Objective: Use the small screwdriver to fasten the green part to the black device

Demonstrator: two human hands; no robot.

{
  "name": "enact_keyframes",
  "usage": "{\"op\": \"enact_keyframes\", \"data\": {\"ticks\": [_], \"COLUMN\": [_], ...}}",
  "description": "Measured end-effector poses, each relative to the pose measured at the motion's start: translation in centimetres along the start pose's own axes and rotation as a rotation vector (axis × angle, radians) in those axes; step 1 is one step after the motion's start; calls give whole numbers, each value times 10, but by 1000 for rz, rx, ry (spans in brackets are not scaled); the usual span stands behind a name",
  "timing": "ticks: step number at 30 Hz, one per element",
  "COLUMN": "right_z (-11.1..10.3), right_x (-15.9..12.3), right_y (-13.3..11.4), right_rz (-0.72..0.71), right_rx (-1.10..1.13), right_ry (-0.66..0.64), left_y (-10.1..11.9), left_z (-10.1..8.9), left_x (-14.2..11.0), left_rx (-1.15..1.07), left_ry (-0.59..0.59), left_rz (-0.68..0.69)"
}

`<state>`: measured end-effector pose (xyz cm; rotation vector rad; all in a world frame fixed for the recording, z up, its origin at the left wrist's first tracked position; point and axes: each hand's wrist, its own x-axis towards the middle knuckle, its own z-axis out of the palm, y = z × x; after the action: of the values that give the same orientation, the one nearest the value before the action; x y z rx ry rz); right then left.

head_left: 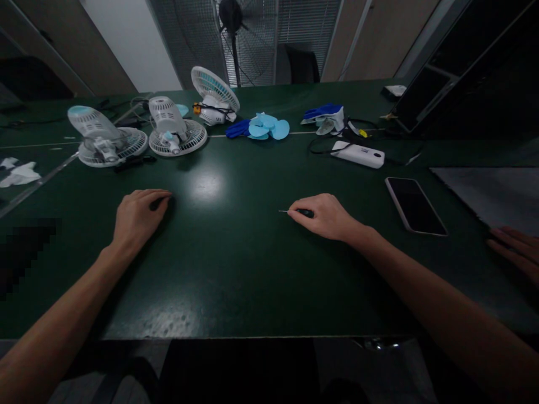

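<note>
My right hand (322, 216) rests on the green table with its fingers closed around the dark handle of a small screwdriver (305, 213). The thin metal shaft points left, and most of the handle is hidden in the fingers. To the left, my left hand (138, 216) lies on the tabletop, fingers curled and thumb tip close to them; nothing shows in it. Beyond it lie two white fan heads (107, 137) (177, 132) with their grilles down. A light blue fan blade (268, 127) sits farther back, on a blue glove (238, 129).
A third white fan (215, 98) tilts at the back. Right of centre are blue-white gloves (326, 116), a white power bank-like device (359, 154) with a cable, and a phone (415, 206). Another person's hand (517, 249) rests at the right edge, near a grey mat (492, 193).
</note>
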<state>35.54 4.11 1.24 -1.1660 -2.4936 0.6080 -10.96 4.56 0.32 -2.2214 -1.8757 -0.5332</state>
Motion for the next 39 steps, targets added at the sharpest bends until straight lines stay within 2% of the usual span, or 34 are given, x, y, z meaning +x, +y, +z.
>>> {"op": "enact_keyframes", "data": {"ticks": [8,17,28,32,35,39], "right_z": [-1,-2,-1,-2,-2,-1], "right_x": [0,0,0,0,0,-1], "right_y": [-1,-2,-1,-3,-2,0], "right_rz": [16,14,13,6,7,8], "right_rx": [2,-23,-3,-3,-10,7], "right_ry": [-17,-17,0,-5,-4,-11], "left_y": [1,15,26,22,14,0], "left_z": [-1,-8,-12,-11,-11,-12], "left_x": [-1,-2,-1,0,-1,-8], "left_rx": [16,54,184,127,18,-174], "left_ry": [2,-30,-65,-60,7,67], "left_rz": [1,-64,-15,-22,-40,-149]}}
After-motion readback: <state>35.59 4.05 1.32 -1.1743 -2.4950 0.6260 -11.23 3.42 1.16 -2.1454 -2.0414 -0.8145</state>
